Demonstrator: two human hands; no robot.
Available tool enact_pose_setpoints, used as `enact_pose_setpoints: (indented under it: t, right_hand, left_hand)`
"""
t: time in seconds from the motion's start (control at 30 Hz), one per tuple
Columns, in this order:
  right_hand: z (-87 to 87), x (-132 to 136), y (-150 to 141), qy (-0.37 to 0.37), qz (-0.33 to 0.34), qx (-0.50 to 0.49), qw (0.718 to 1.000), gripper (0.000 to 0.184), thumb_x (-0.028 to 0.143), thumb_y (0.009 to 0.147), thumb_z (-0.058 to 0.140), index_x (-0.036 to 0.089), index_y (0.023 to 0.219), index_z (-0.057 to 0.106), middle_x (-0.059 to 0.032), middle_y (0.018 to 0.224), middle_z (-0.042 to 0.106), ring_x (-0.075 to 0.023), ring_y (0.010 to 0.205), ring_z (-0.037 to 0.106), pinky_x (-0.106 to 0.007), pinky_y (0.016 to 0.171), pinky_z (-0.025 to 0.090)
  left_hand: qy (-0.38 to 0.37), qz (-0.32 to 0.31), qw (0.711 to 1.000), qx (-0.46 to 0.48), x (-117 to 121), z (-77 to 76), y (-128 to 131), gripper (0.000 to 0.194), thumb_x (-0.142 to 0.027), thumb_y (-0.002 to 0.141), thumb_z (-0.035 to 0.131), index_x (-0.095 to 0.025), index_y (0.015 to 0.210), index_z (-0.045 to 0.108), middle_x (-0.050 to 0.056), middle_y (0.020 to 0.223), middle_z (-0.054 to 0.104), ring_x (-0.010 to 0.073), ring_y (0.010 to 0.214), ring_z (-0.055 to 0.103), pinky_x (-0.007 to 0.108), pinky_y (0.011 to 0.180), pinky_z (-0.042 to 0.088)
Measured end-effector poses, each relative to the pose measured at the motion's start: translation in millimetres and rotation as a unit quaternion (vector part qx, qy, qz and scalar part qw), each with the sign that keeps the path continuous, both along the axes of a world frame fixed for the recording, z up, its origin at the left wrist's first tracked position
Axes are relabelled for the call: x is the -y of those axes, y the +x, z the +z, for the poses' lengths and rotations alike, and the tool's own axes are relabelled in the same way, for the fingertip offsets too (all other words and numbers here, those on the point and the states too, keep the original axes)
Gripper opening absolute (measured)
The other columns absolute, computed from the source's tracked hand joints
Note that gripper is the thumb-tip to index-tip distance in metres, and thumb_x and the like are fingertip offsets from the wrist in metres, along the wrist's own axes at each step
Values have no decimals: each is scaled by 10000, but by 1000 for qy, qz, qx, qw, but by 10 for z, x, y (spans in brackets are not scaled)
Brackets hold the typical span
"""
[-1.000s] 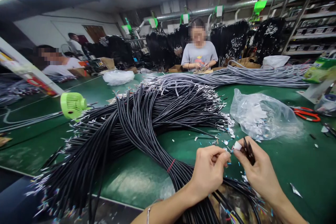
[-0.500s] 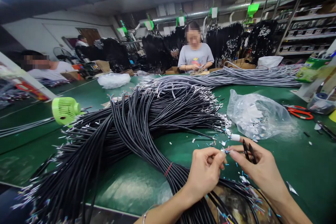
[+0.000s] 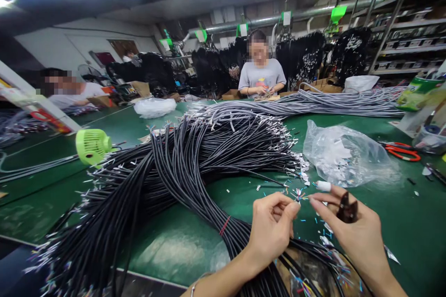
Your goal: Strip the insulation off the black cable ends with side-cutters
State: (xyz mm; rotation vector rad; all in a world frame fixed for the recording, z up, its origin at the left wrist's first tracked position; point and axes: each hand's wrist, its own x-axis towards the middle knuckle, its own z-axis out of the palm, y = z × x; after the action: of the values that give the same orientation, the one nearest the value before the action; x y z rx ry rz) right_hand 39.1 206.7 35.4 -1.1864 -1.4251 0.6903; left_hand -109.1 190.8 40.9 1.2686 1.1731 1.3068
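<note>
My left hand (image 3: pixel 273 222) is closed in a pinch on the end of a black cable, whose thin coloured wires (image 3: pixel 298 196) fan out past the fingertips. My right hand (image 3: pixel 351 220) faces it from the right, with its thumb and a finger at the tips of those wires. Tucked in the right hand is a small dark two-pronged tool (image 3: pixel 347 211), its exact kind unclear. A white cover (image 3: pixel 323 186) wraps one right fingertip. Below the hands lie more black cables with stripped coloured ends (image 3: pixel 339 262).
A big heap of black cables (image 3: pixel 188 153) covers the middle, one bunch tied with a red band (image 3: pixel 225 226). Grey cables (image 3: pixel 313 102) lie behind. Around are a clear plastic bag (image 3: pixel 348 153), orange-handled scissors (image 3: pixel 402 151) and a green fan (image 3: pixel 93 147). A co-worker (image 3: pixel 263 72) sits opposite.
My right hand has drawn slightly right, away from the left, and the dark tool has turned in it. The wires at the left fingertips are now spread apart.
</note>
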Motion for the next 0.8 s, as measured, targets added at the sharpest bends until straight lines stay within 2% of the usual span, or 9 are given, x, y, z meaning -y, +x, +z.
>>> enact_pose_setpoints:
  t: [0.1,0.17,0.23,0.33,0.4,0.5,0.57,0.7,0.8]
  right_hand:
    - [28,-28,2,-119,72,-73,988,458,378,683,716,147,1054,579,-98,830,729,-74,349,446,-229,322,379]
    - [38,-15,-1,-150,84,-97,980,492,392,689,709,141,1086,562,-111,865,727,-42,308,369,-213,276,303]
    - [39,10,-4,-125,76,-93,985,451,373,718,689,150,1089,563,-105,870,728,-42,323,373,-212,289,305]
    - [13,38,-5,-19,63,-34,997,343,299,759,659,175,1067,574,-75,837,733,-80,392,462,-227,355,380]
    - [-19,37,-3,49,58,18,997,307,245,765,657,193,1055,573,-54,815,737,-100,434,513,-233,407,430]
    - [-49,23,-5,108,50,61,991,285,194,769,656,214,1041,574,-29,809,742,-113,489,586,-231,501,498]
    - [-49,21,-7,123,49,67,989,279,185,771,656,214,1038,582,-23,805,744,-123,531,629,-226,548,524]
    - [-39,29,1,139,34,76,987,256,189,760,665,213,1009,610,-9,769,743,-109,491,616,-200,501,516]
    - [-50,22,5,112,27,74,991,251,204,755,668,210,1004,629,-8,757,740,-106,484,604,-195,475,507]
  left_hand:
    - [3,-14,1000,3,8,-6,1,302,-372,808,578,-133,630,527,-54,411,433,45,315,378,156,335,298]
    - [-6,-19,1000,11,8,1,3,316,-389,795,591,-131,624,528,-56,401,426,44,310,373,156,329,289]
    - [-21,-24,999,24,3,17,4,344,-424,782,596,-125,622,535,-49,417,440,40,304,370,158,320,280]
    - [-44,-34,998,40,-6,37,1,397,-488,767,589,-114,640,553,-28,475,484,32,299,370,161,306,270]
    - [-54,-40,997,44,-8,41,-1,419,-511,761,585,-109,649,558,-21,493,495,28,295,367,160,298,264]
    - [-56,-44,996,47,-5,39,-3,424,-517,758,586,-107,653,556,-16,501,499,26,295,364,158,294,262]
    - [-49,-40,997,48,-1,40,-2,414,-509,758,590,-110,653,554,-17,501,501,27,298,368,156,297,270]
    - [-37,-30,998,37,11,53,5,374,-458,775,588,-126,614,528,-44,433,455,31,285,361,152,299,267]
    - [-35,-33,998,33,17,59,12,335,-402,794,570,-133,600,516,-56,397,426,33,276,355,149,296,259]
